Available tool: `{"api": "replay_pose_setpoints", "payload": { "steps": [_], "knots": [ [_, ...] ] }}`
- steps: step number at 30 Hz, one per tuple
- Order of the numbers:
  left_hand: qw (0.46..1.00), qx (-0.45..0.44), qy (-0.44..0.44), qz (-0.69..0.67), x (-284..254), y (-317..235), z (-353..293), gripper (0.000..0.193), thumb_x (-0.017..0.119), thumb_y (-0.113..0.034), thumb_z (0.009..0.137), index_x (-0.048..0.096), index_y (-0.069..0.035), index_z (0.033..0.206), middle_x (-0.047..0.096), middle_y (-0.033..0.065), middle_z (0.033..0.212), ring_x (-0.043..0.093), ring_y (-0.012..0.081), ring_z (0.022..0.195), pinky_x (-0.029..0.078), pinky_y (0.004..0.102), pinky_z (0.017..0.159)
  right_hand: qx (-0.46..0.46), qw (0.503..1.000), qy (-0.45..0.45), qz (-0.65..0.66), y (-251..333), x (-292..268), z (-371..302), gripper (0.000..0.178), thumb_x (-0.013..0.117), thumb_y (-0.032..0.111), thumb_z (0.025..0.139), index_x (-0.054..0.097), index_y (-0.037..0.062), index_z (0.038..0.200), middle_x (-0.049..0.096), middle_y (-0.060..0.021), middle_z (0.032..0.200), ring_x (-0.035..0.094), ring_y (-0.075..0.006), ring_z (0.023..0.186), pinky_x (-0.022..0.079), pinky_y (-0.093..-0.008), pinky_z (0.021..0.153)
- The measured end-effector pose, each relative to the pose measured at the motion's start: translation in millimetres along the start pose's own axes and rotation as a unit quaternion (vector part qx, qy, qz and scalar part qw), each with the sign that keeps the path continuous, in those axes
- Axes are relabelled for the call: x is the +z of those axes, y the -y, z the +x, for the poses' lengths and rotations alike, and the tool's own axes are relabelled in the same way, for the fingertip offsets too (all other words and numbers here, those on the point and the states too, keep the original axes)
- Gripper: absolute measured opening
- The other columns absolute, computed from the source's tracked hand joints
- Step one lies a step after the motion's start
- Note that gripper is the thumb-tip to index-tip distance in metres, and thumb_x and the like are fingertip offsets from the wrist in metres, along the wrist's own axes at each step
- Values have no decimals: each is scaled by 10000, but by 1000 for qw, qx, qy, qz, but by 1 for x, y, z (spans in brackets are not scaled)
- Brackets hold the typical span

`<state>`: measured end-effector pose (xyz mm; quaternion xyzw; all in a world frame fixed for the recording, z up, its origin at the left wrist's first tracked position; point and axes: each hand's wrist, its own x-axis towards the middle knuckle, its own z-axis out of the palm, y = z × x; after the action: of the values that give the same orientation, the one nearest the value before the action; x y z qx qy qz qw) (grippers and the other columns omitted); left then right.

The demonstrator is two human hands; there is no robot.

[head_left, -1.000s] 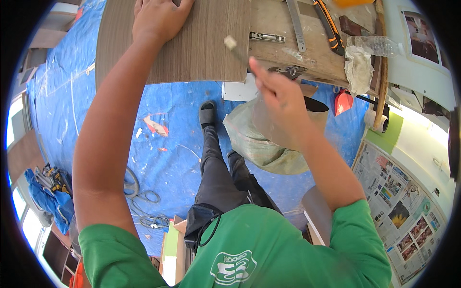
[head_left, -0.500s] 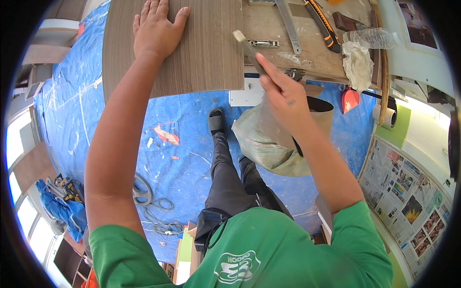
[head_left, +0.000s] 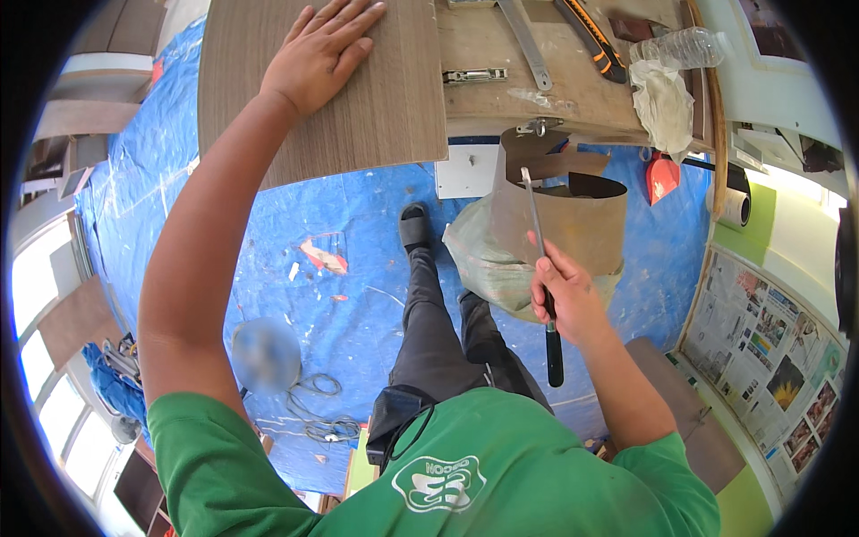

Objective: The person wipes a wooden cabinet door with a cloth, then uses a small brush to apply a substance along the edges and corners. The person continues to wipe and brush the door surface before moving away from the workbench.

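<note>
My left hand [head_left: 322,61] lies flat on the brown wood-grain board [head_left: 268,134], its fingers stretched out and the thumb apart. My right hand [head_left: 565,291] is wrapped round the black handle of what looks like a flat file [head_left: 536,215]. The file points up and away, its grey blade seen nearly edge-on and its handle end sticking out below the fist. It is held in the air right of the board, apart from it, in front of an open brown sheet-walled bin [head_left: 573,219] and a pale woven sack [head_left: 483,259].
On the worktable [head_left: 483,107] lie a metal hinge [head_left: 475,75], a steel ruler [head_left: 526,45], an orange-black cutter [head_left: 592,40], a clear bottle [head_left: 680,49] and a crumpled cloth [head_left: 662,103]. A blue tarp [head_left: 358,233] covers the floor, with a coiled cord [head_left: 322,412] on it.
My right hand has drawn the file back from the board's right edge, down toward me, and turned it edge-on. My left hand has shifted slightly right on the board.
</note>
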<state>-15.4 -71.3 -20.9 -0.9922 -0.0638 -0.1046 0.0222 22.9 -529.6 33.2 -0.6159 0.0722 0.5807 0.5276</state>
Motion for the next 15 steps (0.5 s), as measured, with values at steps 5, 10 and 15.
{"api": "replay_pose_setpoints", "payload": {
  "steps": [5, 10, 15],
  "knots": [
    [985, 141, 63, -76, -17, -68, 4, 603, 452, -456, 1041, 397, -197, 1583, 300, 42, 1681, 213, 243, 1570, 110, 489, 1291, -3, 998, -48, -38, -13, -4, -8, 516, 504, 294, 1098, 404, 87, 1561, 477, -1, 671, 436, -82, 493, 366, -239, 458],
    [932, 252, 163, -205, -46, -121, -47, 621, 566, -413, 990, 449, -160, 1545, 339, 61, 1662, 252, 242, 1560, 90, 508, 1294, 0, 994, -105, -24, -10, -12, -8, 497, 529, 290, 1086, 456, 73, 1526, 505, 1, 681, 468, -74, 507, 372, -229, 453],
    [843, 341, 231, -346, -66, -155, -100, 627, 621, -340, 966, 450, -110, 1524, 384, 66, 1638, 345, 255, 1520, 222, 492, 1273, -25, 996, -86, 2, -1, -1, -18, 447, 495, 271, 1098, 475, 64, 1494, 534, -23, 701, 538, -100, 563, 422, -250, 501]
  ]
}}
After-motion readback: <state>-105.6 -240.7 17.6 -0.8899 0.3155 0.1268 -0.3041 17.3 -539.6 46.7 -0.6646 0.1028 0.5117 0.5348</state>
